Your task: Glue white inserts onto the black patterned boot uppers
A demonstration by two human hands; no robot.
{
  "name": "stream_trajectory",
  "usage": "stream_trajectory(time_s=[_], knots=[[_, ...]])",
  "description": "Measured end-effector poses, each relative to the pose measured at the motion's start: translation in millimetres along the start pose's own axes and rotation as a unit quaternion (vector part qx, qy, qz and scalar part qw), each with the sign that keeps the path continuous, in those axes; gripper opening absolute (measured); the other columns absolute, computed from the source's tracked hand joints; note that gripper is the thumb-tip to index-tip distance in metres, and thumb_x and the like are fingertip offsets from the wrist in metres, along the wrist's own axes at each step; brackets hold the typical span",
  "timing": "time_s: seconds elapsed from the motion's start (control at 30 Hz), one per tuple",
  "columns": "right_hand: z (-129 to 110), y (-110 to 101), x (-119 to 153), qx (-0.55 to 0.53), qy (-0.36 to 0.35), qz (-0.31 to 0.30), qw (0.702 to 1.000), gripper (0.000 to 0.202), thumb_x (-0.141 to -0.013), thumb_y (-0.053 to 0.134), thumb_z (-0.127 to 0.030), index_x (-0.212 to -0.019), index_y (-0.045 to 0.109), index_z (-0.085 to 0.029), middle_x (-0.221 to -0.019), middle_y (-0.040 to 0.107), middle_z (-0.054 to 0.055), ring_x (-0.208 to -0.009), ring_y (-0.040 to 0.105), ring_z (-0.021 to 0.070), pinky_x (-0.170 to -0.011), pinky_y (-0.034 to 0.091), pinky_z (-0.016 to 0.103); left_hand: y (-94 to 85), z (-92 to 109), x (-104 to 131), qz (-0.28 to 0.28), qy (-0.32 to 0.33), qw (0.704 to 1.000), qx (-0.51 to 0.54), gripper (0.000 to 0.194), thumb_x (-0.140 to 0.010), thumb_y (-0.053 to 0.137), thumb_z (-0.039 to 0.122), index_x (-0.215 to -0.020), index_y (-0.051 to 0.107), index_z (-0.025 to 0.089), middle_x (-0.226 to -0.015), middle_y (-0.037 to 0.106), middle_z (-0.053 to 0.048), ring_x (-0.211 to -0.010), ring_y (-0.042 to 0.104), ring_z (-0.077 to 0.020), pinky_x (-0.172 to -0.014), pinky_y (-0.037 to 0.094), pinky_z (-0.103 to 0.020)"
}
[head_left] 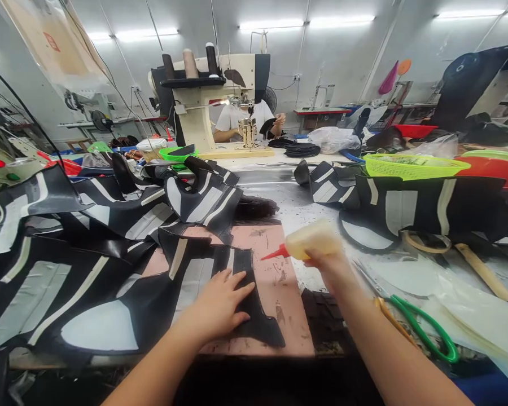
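A black cut piece (152, 307) with white and grey backing patches lies over a pink board (275, 282). My left hand (215, 307) rests flat on this piece, fingers spread. My right hand (328, 265) is wrapped round a pale yellow squeeze bottle (315, 239), slightly blurred. The bottle's red nozzle (276, 252) points left, above the board and just right of the black piece's edge. More black pieces (38, 293) with white strips are heaped on the left.
Green-handled scissors (427, 327), a tape roll (427, 242), a wooden handle (486, 273) and clear plastic sheets (482, 316) lie at the right. Behind are a yellow-green basket (415, 166), more black pieces (406, 208), a sewing machine (198, 107) and a person (260, 115).
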State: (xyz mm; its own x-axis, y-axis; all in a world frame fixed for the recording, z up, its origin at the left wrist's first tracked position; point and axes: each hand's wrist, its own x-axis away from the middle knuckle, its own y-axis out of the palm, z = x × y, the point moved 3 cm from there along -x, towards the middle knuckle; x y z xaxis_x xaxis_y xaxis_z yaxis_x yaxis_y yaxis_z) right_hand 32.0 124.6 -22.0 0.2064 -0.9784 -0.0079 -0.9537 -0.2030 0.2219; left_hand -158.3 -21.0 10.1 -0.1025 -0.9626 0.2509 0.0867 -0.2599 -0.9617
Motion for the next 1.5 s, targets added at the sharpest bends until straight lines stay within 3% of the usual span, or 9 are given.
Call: stream_trajectory(time_s=[0.07,0.2,0.53,0.8,1.3,1.5], knots=[[0,17,-10,0.038,-0.008,0.019,0.999,0.060,-0.043,0.080,-0.049,-0.088,0.057,-0.016,-0.079,0.062,0.006,-0.069,0.060,0.0226,-0.045,0.048,0.027,2.8,-3,-2,-0.022,0.011,1.000,0.000,0.058,-0.073,0.066,0.035,-0.128,0.048,0.027,-0.142,0.036,-0.007,-0.127,0.032,-0.0381,-0.103,0.030,-0.051],[-2,40,-20,0.076,-0.011,0.033,0.996,0.065,-0.041,0.081,-0.049,-0.089,0.056,-0.015,-0.082,0.060,0.006,-0.073,0.060,0.0221,-0.046,0.050,0.027,3.7,-8,-2,-0.031,0.032,0.999,0.008,0.060,-0.071,0.068,0.038,-0.128,0.049,0.027,-0.140,0.038,-0.006,-0.124,0.034,-0.0397,-0.102,0.031,-0.053],[4,46,-22,0.105,-0.015,0.047,0.993,0.066,-0.042,0.080,-0.050,-0.092,0.053,-0.016,-0.082,0.059,0.004,-0.070,0.059,0.0199,-0.047,0.052,0.028,7.1,-9,1,-0.027,0.029,0.999,0.037,0.060,-0.073,0.064,0.039,-0.129,0.047,0.026,-0.142,0.035,-0.005,-0.127,0.030,-0.0401,-0.103,0.030,-0.053],[-1,40,-15,0.123,-0.011,0.031,0.992,0.066,-0.041,0.081,-0.047,-0.091,0.051,-0.017,-0.079,0.060,0.003,-0.069,0.060,0.0210,-0.044,0.051,0.028,13.0,-12,0,0.008,0.042,0.998,0.045,0.057,-0.070,0.066,0.038,-0.123,0.052,0.024,-0.140,0.039,-0.006,-0.125,0.034,-0.0387,-0.101,0.032,-0.053],[-2,16,36,0.199,0.025,-0.019,0.980,0.056,-0.046,0.079,-0.051,-0.082,0.056,-0.015,-0.071,0.060,0.005,-0.058,0.058,0.0189,-0.041,0.048,0.029,10.3,-10,-4,-0.029,0.042,0.998,0.032,0.049,-0.070,0.067,0.040,-0.114,0.053,0.024,-0.143,0.034,-0.003,-0.128,0.028,-0.0369,-0.102,0.030,-0.049],[-8,3,54,0.241,-0.017,-0.038,0.970,0.055,-0.048,0.078,-0.052,-0.086,0.058,-0.017,-0.077,0.063,0.006,-0.073,0.061,0.0257,-0.055,0.052,0.035,9.6,-9,-6,-0.031,0.040,0.998,0.028,0.047,-0.070,0.068,0.040,-0.112,0.055,0.024,-0.143,0.035,-0.003,-0.127,0.031,-0.0341,-0.102,0.030,-0.046]])
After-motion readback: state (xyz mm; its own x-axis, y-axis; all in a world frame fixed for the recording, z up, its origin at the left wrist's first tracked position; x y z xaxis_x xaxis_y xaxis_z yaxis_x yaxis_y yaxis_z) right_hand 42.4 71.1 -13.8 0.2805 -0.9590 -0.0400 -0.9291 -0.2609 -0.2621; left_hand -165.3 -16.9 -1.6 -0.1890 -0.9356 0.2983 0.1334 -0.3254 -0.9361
